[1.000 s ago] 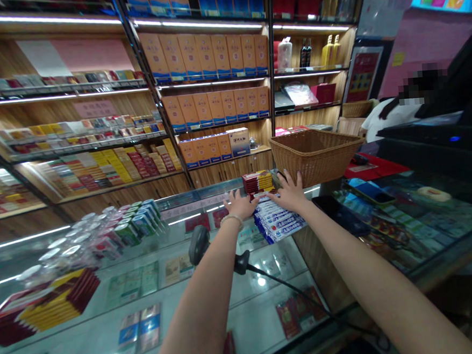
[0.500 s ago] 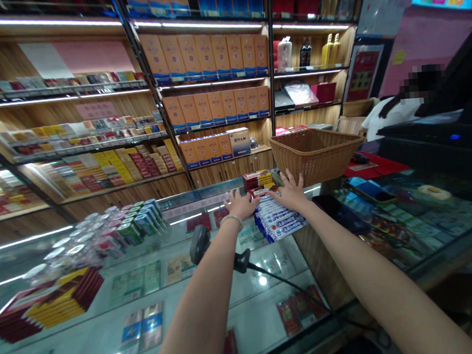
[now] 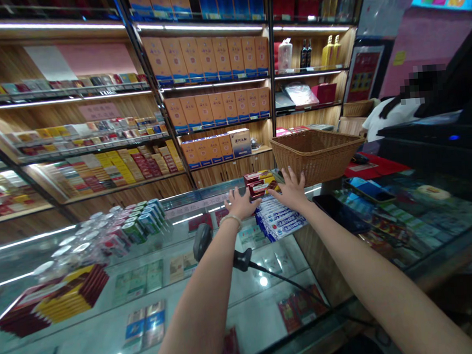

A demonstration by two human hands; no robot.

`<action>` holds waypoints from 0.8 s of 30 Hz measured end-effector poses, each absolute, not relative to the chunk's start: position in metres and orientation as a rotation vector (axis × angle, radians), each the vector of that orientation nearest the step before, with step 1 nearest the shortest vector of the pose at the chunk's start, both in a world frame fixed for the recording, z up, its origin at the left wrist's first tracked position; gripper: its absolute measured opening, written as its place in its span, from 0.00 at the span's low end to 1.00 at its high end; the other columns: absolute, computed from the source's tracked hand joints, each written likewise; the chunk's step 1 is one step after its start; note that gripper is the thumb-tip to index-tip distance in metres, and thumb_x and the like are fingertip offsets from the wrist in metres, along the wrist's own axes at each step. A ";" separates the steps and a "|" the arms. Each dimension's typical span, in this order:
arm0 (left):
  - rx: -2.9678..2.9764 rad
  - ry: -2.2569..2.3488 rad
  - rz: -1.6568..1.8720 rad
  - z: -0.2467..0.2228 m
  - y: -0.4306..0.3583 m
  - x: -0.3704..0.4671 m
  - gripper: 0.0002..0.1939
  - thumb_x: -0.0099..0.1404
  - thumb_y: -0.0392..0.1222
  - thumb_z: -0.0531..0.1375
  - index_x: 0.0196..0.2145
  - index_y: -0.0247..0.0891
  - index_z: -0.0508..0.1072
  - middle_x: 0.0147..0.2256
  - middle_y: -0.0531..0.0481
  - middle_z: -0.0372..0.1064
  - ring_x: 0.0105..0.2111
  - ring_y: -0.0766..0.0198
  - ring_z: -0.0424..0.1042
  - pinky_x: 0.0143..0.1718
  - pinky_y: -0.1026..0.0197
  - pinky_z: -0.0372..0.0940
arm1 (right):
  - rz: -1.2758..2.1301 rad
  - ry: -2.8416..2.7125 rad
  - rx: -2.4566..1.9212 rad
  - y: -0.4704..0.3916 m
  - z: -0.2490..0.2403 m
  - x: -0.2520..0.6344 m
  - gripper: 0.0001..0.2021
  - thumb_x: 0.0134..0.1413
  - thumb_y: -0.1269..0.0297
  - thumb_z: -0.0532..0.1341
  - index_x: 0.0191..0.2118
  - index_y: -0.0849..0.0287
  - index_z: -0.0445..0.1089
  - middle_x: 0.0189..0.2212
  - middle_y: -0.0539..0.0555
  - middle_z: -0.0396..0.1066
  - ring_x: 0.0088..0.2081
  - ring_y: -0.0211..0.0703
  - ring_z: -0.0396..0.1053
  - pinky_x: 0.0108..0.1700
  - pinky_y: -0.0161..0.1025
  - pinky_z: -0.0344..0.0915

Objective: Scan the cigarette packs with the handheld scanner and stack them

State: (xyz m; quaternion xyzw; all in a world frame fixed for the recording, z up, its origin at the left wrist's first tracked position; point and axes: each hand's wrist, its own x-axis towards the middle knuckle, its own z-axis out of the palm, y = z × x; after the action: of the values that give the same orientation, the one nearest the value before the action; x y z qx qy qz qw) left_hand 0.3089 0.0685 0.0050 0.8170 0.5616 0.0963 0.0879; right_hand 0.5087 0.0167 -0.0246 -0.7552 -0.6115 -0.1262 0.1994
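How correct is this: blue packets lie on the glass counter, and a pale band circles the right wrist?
Wrong side: in the head view, the pale band circles the wrist of the left hand. The blue packets lie on the glass counter.

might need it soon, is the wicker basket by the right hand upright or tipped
Upright: the wicker basket stands with its open rim uppermost, just beyond the right hand.

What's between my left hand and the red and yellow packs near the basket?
Nothing visible: the left hand is beside the red and yellow packs, thumb toward their near edge. The blue and white packets lie nearer and the wicker basket stands beyond the right hand; neither blocks it.
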 end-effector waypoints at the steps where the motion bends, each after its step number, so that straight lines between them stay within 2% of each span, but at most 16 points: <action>1: 2.431 1.669 0.294 0.006 0.068 0.308 0.44 0.66 0.73 0.53 0.73 0.52 0.56 0.77 0.38 0.36 0.76 0.38 0.34 0.71 0.28 0.41 | -0.364 -1.694 -2.111 0.016 -0.024 0.508 0.33 0.70 0.38 0.48 0.57 0.58 0.77 0.77 0.65 0.43 0.77 0.62 0.31 0.71 0.74 0.26; 6: 2.422 1.670 0.357 0.010 0.063 0.304 0.47 0.67 0.71 0.54 0.76 0.53 0.44 0.78 0.39 0.30 0.77 0.39 0.31 0.71 0.30 0.41 | -0.446 -1.564 -2.004 0.015 -0.021 0.500 0.32 0.69 0.41 0.50 0.64 0.59 0.72 0.76 0.68 0.44 0.77 0.65 0.34 0.70 0.74 0.32; 10: 2.413 1.684 0.487 0.017 0.055 0.300 0.47 0.69 0.67 0.55 0.77 0.52 0.41 0.78 0.37 0.29 0.77 0.40 0.31 0.71 0.31 0.42 | -0.522 -1.496 -1.910 0.014 -0.015 0.495 0.29 0.68 0.46 0.55 0.64 0.59 0.71 0.77 0.67 0.43 0.76 0.64 0.35 0.70 0.72 0.34; 16: 2.399 1.666 0.798 0.023 0.041 0.296 0.47 0.69 0.63 0.59 0.77 0.53 0.42 0.78 0.39 0.28 0.77 0.41 0.31 0.72 0.34 0.42 | -0.608 -1.416 -1.823 0.010 -0.009 0.490 0.25 0.68 0.52 0.56 0.64 0.58 0.70 0.77 0.65 0.44 0.76 0.62 0.36 0.70 0.69 0.35; 24: 2.408 1.761 1.085 0.029 0.025 0.288 0.43 0.69 0.63 0.61 0.75 0.53 0.53 0.78 0.42 0.28 0.77 0.44 0.29 0.73 0.37 0.41 | -0.680 -1.330 -1.718 0.004 -0.001 0.477 0.22 0.70 0.53 0.53 0.59 0.55 0.75 0.74 0.62 0.54 0.75 0.56 0.46 0.71 0.64 0.37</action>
State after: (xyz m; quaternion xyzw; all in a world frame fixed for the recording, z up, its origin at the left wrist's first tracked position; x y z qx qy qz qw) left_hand 0.2879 0.0248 0.0293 0.7585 0.5547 0.3417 -0.0161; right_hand 0.4768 0.0043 -0.0013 -0.6851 -0.5304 -0.2712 0.4193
